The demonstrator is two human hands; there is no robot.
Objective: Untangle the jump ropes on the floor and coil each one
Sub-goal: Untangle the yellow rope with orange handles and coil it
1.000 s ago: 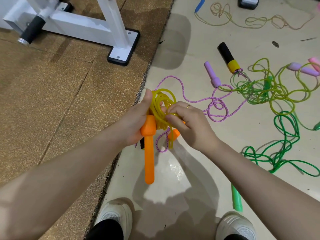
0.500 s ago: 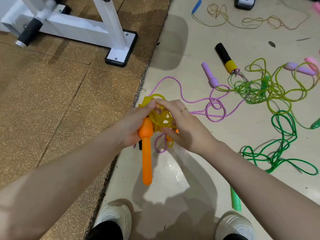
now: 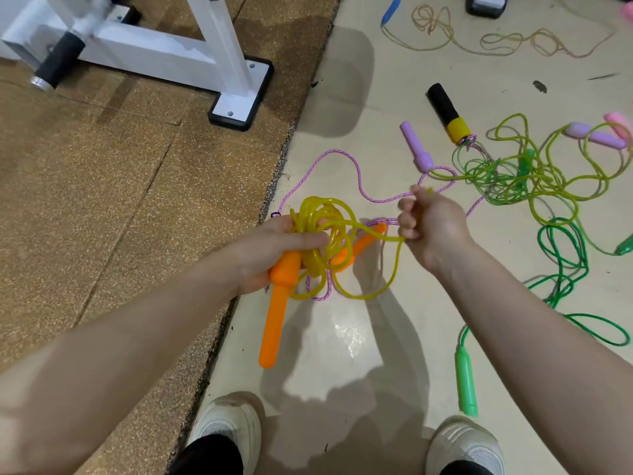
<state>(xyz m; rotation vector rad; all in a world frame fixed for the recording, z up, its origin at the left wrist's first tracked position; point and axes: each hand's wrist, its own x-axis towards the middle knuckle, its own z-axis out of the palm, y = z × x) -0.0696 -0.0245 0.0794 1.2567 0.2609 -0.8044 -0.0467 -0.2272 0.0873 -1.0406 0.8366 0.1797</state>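
Note:
My left hand point(image 3: 274, 248) grips a coiled yellow jump rope point(image 3: 322, 224) together with one orange handle point(image 3: 275, 313), which hangs down. A second orange handle point(image 3: 363, 243) pokes out behind the coil. My right hand point(image 3: 431, 224) pinches a loose strand of the same yellow rope and holds it out to the right, with a loop sagging between the hands. On the floor lie a purple-pink braided rope point(image 3: 356, 180) with a lilac handle point(image 3: 416, 147), a green rope point(image 3: 561, 265) with a green handle point(image 3: 466, 382), and a yellow-green tangle point(image 3: 524, 176).
A white metal frame foot point(image 3: 239, 108) stands on the brown cork mat point(image 3: 102, 186) at left. A black-and-yellow handle point(image 3: 448, 113), lilac and pink handles point(image 3: 599, 135), and a tan rope with a blue handle point(image 3: 390, 10) lie further back. My white shoes point(image 3: 226, 430) are at the bottom.
My right hand moved away from the coil to the right, drawing a strand of yellow rope out with it. The left hand tilted the coil, exposing the second orange handle.

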